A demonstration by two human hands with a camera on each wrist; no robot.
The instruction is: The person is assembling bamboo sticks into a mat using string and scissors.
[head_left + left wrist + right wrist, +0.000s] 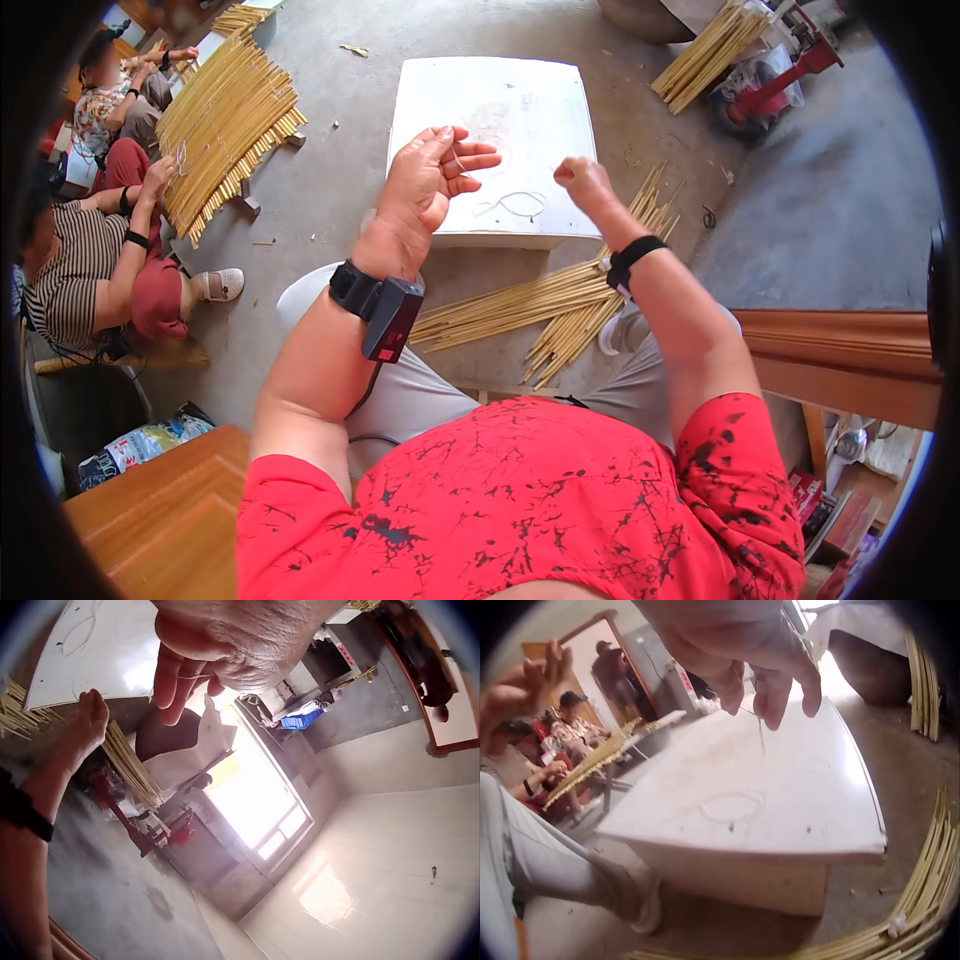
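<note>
A white box (490,95) stands before the person, with a loop of thin white string (520,204) lying on its top. Above the box's left side, the left hand (425,185) has thumb and forefinger close together on a fine string (458,158), its other fingers spread. That string crosses the fingers in the left wrist view. The right hand (588,185) is raised at the box's right edge with curled fingers; a thin strand (762,739) hangs from its fingertips in the right wrist view. Whether both hands hold one string cannot be told.
Bundles of thin yellow sticks (500,305) lie on the floor by the box, and another bundle (710,55) is at the back right. Two seated people at the left work at a slatted stick mat (225,125). A wooden panel (850,350) stands at the right.
</note>
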